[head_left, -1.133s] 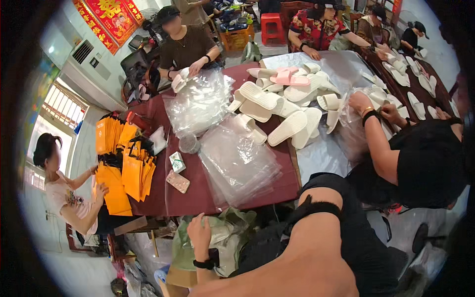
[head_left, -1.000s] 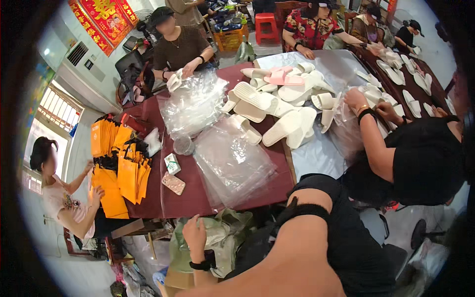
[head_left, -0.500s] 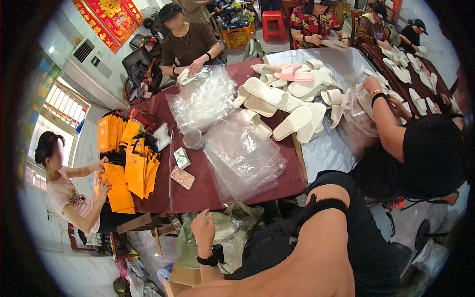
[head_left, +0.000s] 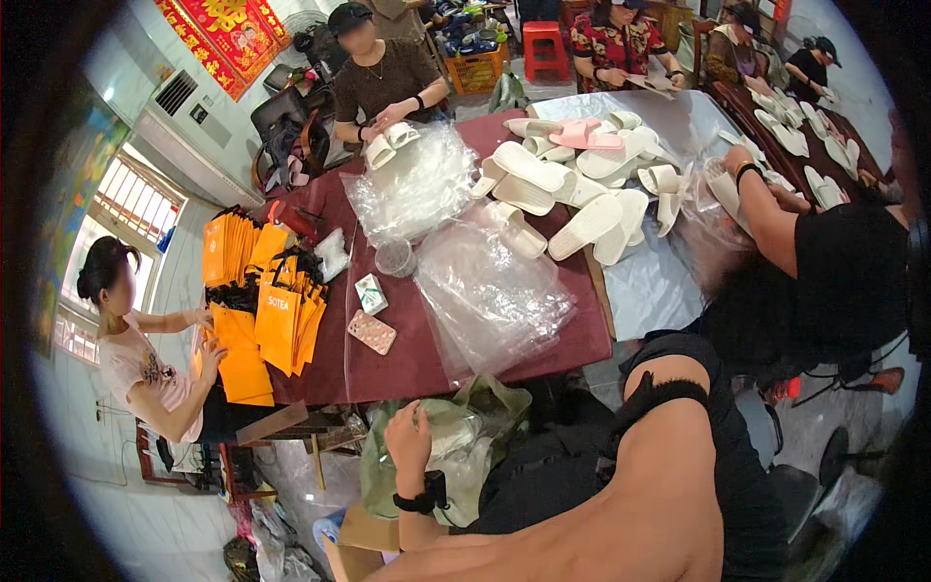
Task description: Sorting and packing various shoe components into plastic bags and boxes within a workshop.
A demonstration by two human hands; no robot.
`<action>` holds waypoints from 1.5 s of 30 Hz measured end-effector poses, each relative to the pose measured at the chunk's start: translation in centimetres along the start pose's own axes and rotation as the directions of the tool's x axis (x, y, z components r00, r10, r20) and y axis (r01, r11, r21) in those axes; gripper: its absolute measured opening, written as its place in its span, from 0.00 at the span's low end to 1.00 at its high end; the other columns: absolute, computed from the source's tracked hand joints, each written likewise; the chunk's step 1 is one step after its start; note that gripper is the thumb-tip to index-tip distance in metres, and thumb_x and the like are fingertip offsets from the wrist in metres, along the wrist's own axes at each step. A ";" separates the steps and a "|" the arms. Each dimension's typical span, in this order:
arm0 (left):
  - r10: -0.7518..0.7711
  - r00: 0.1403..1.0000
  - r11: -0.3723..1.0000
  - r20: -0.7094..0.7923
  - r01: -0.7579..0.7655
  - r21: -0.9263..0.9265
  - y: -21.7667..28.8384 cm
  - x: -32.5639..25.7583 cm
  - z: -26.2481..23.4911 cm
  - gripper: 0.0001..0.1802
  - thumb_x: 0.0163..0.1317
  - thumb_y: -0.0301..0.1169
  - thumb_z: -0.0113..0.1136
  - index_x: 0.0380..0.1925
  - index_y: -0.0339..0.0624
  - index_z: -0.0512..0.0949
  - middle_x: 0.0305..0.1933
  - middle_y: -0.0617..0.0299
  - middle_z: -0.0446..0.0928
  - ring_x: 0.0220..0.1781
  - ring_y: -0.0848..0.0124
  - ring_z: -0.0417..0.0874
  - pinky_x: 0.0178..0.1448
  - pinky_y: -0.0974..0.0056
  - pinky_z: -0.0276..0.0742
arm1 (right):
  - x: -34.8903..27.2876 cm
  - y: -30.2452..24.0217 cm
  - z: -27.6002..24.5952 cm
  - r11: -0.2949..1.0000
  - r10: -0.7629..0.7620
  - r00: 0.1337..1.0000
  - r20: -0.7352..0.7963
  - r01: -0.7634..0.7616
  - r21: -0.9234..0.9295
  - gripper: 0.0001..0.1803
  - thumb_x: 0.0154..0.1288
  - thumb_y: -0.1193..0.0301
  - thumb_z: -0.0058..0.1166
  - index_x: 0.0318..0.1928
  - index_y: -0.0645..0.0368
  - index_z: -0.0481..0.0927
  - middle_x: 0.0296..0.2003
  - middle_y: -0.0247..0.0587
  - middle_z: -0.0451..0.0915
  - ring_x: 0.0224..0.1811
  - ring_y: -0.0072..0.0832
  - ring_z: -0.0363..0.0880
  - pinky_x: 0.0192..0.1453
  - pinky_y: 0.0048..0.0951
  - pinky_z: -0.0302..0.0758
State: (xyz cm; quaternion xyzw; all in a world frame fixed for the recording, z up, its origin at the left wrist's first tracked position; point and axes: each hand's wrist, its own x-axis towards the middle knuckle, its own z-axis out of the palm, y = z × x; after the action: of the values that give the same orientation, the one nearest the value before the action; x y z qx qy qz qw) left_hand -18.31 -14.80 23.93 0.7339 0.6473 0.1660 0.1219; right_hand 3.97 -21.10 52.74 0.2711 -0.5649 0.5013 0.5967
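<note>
My left hand [head_left: 408, 438] hangs below the front edge of the table, over a green sack [head_left: 499, 400] with clear plastic in it. Its fingers are loosely bent and apart, and I see nothing in them. A dark band circles that wrist. My right hand [head_left: 669, 371] is past the black wrist strap at the end of the bent right arm, over black cloth; its fingers are hidden. On the table in front lie clear plastic bags [head_left: 499, 301]. White slippers [head_left: 586, 226] are heaped beyond them, with a pink slipper [head_left: 588, 135] on top.
Orange paper bags [head_left: 279, 325], a phone [head_left: 371, 332], a small white-green box [head_left: 370, 292] and a clear cup [head_left: 395, 258] sit on the red-covered table [head_left: 388, 383]. People work around it. A cardboard box [head_left: 364, 543] stands below my left forearm.
The view has shifted slightly, so the scene sits farther right. Across the table, a person's white slippers now show plainly over the plastic. My hands keep nearly the same pose.
</note>
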 end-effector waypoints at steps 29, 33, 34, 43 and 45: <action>0.194 0.980 0.980 0.034 -0.192 -0.045 4.0 4.6 2.4 0.11 0.56 0.34 0.51 0.37 0.42 0.76 0.38 0.56 0.76 0.40 0.57 0.74 0.42 0.57 0.67 | 1.4 -2.2 -5.9 0.818 -0.538 0.843 0.003 0.523 -0.240 0.06 0.58 0.78 0.50 0.28 0.70 0.77 0.30 0.56 0.76 0.30 0.40 0.74 0.31 0.33 0.72; 0.284 0.956 0.922 0.077 -0.250 -0.295 5.0 7.2 6.2 0.14 0.55 0.33 0.52 0.41 0.41 0.74 0.41 0.51 0.74 0.45 0.55 0.73 0.48 0.56 0.67 | 0.7 -2.6 -4.9 0.887 -0.460 0.720 -0.520 0.403 -0.226 0.04 0.56 0.79 0.50 0.28 0.65 0.78 0.26 0.49 0.76 0.26 0.38 0.72 0.31 0.34 0.71; 0.254 0.966 0.910 0.041 -0.225 -0.348 2.9 7.8 8.4 0.15 0.55 0.33 0.52 0.42 0.40 0.73 0.43 0.48 0.73 0.47 0.55 0.72 0.51 0.56 0.67 | -0.6 -2.4 -9.2 0.954 -0.264 0.873 -0.410 0.173 -0.246 0.04 0.57 0.77 0.50 0.33 0.63 0.76 0.33 0.50 0.75 0.33 0.41 0.72 0.37 0.36 0.70; 0.180 0.842 0.939 0.509 -0.301 0.167 7.7 10.5 22.0 0.32 0.56 0.51 0.48 0.62 0.67 0.53 0.61 0.44 0.57 0.57 0.42 0.61 0.58 0.42 0.55 | -27.9 -4.7 -39.8 -0.784 0.094 0.329 -0.940 -0.557 -0.274 0.38 0.46 0.57 0.59 0.60 0.44 0.61 0.61 0.53 0.52 0.63 0.54 0.47 0.58 0.64 0.49; 0.188 0.872 0.927 0.453 -0.310 0.212 6.6 9.5 23.9 0.31 0.55 0.50 0.49 0.60 0.65 0.57 0.60 0.46 0.59 0.56 0.44 0.63 0.56 0.44 0.58 | -32.3 -6.1 -41.3 -0.866 0.142 0.202 -0.969 -0.448 -0.221 0.40 0.47 0.52 0.58 0.62 0.42 0.57 0.63 0.54 0.49 0.65 0.54 0.45 0.59 0.66 0.44</action>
State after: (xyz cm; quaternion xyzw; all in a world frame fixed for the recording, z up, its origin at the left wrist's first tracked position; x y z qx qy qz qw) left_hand -1.68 -5.37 5.48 0.8397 0.5210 -0.0756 0.1331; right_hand 30.71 4.11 14.83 -0.7802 -0.6110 0.1015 0.0878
